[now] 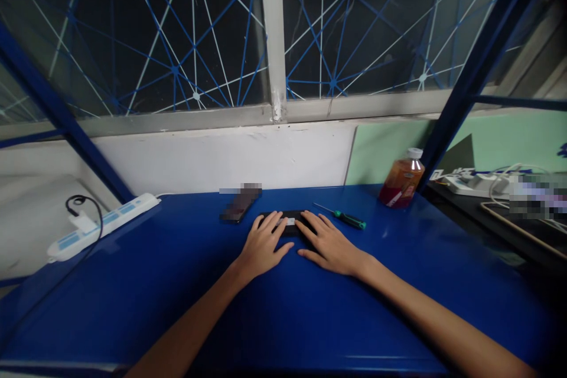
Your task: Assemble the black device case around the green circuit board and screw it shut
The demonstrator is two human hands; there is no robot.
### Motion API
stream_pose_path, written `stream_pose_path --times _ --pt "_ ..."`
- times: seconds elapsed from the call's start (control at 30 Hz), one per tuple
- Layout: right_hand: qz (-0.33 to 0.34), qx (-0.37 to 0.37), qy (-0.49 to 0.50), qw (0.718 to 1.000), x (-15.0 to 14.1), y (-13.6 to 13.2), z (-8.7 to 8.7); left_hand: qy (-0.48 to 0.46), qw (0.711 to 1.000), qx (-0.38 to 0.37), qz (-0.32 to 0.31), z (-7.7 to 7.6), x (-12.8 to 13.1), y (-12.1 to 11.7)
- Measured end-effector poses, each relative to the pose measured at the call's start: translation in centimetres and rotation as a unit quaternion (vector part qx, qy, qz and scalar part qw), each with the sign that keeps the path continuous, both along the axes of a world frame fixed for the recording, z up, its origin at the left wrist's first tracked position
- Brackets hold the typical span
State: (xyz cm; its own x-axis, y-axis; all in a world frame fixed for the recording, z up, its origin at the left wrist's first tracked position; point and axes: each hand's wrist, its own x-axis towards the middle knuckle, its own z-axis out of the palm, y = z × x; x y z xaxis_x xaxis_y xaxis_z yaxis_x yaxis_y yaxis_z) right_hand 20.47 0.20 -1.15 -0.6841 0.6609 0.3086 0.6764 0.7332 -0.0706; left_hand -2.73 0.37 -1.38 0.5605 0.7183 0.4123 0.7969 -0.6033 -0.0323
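Observation:
A flat black rectangular object with a pale label (290,221) lies on the blue table (283,319); its exact kind is hidden under my hands. Over its left end rests my left hand (264,242), palm down, fingers stretched and thumb apart. My right hand (330,245) lies flat over the right end in the same way. Both thumbs touch or hover by the tabletop in front of the object. To the right of it is a screwdriver (349,220) with a green and black handle, its shaft pointing left. A dark phone-like slab (241,204), partly blurred, lies to the left.
A white power strip (106,227) with a plugged-in charger and black cable (101,230) runs along the left edge. At the back right stands a bottle (402,180) of reddish-orange drink. Beyond it, a dark side surface (509,230) holds cables. Blue frame posts rise at both sides.

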Motion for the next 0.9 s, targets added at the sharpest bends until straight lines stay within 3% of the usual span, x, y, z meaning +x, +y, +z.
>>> stream_pose_path --times 0.9 --pt "-0.003 -0.034 0.016 0.999 -0.2 0.12 0.37 0.03 0.999 -0.033 -0.024 0.19 -0.13 0.44"
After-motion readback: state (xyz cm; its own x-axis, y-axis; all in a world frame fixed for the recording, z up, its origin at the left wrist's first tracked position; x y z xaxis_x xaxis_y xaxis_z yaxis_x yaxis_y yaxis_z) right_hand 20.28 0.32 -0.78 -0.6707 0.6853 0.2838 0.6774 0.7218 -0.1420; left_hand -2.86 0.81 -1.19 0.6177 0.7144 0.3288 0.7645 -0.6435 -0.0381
